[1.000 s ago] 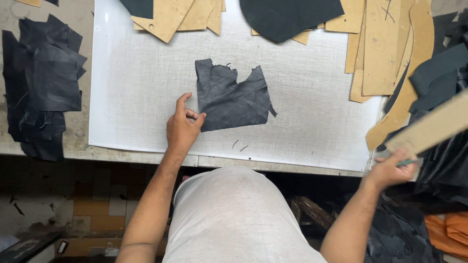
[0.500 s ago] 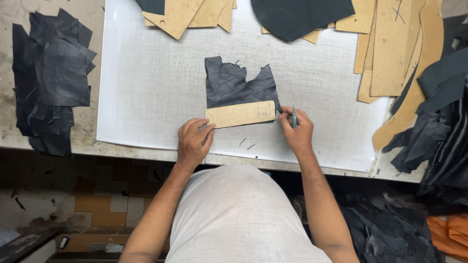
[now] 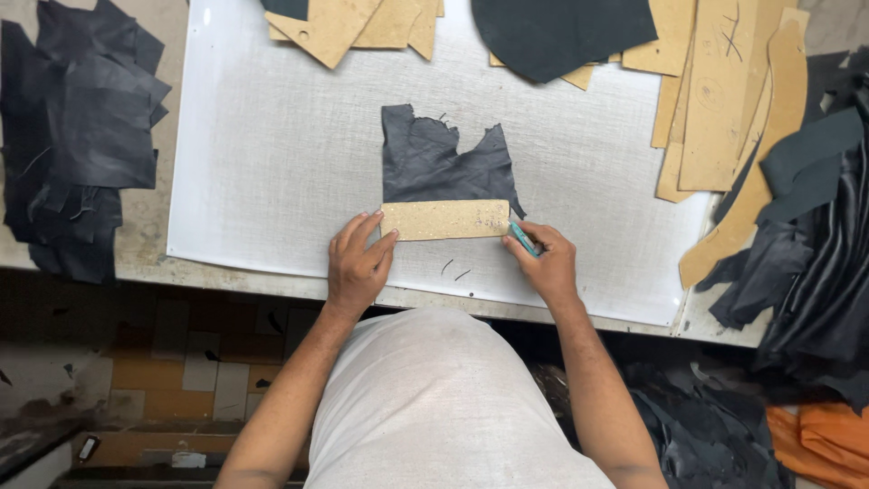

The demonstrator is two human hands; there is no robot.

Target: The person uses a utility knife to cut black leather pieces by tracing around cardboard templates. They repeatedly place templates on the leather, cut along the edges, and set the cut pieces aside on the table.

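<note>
left hand [image 3: 358, 263] pins template [image 3: 445, 220], right hand [image 3: 543, 261] holds knife [image 3: 522, 238]

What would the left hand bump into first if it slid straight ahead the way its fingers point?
The left hand already touches the tan cardboard strip. Sliding up and right, it would probably cross the strip and next meet the black leather piece on the white cutting board.

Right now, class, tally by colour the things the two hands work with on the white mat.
Black: 1, leather piece
Tan: 1, card strip pressed by left hand
Teal: 1, tool held in right hand
Total: 3
</note>
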